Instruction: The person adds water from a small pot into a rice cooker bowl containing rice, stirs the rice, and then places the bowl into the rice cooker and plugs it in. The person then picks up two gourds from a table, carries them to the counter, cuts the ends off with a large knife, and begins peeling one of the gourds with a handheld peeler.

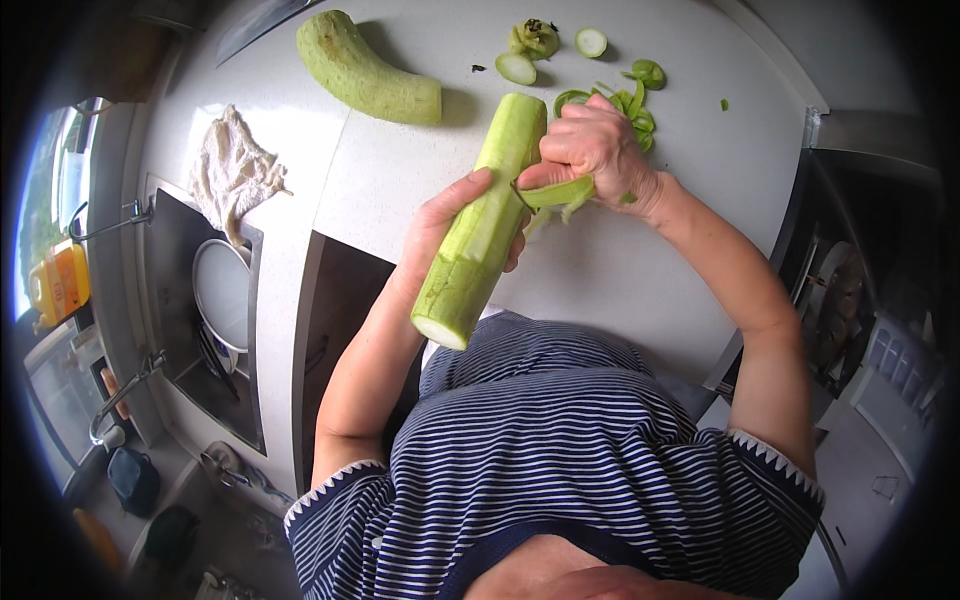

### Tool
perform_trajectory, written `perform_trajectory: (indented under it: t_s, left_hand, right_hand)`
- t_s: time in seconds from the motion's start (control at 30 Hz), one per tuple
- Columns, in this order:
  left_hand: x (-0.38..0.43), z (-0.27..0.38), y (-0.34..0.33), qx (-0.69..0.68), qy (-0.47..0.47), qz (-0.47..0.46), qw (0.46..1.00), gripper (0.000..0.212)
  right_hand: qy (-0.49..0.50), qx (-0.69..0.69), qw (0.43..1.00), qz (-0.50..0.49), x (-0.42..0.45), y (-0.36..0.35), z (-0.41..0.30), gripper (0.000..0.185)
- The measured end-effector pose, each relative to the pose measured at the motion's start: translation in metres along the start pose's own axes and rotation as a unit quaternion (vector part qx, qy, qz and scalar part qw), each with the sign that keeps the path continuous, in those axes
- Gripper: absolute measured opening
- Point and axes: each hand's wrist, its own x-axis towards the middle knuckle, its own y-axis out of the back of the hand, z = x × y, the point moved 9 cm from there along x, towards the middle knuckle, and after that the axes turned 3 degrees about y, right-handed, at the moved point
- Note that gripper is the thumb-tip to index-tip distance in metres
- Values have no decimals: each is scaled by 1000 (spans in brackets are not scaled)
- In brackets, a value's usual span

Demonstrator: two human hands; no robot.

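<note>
My left hand (442,214) grips a long, pale green gourd (465,285) from its left side, fingertips showing at the right. The gourd slants above the counter's front edge, its cut end towards me. Its upper part is paler and peeled in strips; the lower part keeps darker skin. Against its right side, my right hand (592,150) is closed around a peeler, mostly hidden, with a thin dark edge (523,196) showing. A curling strip of green peel (559,193) hangs there. Beyond the right hand lies a heap of peelings (641,116).
On the white counter (390,180) lie a curved peeled gourd (367,82), cut end slices (516,69), a stem end (536,37) and a crumpled cloth (236,169). The sink (176,262) at left holds a white round vessel (223,292). A dark stove area (840,225) stands right.
</note>
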Motion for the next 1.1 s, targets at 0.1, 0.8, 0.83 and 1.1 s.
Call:
perform_trajectory:
  t_s: [0.1,0.8,0.83,1.1]
  left_hand:
    - [-4,-4,2,24,6,6,1000,49]
    - [6,7,0,36,-35,13,999,46]
    - [6,7,-2,54,-34,-16,998,46]
    - [-11,-9,1,33,4,-15,999,61]
  right_hand:
    - [-28,-48,998,22,-6,3,33,50]
    - [3,92,996,-9,10,-2,-35,44]
    - [5,73,997,-20,10,-4,-29,43]
    - [-66,-90,993,35,-6,22,77,50]
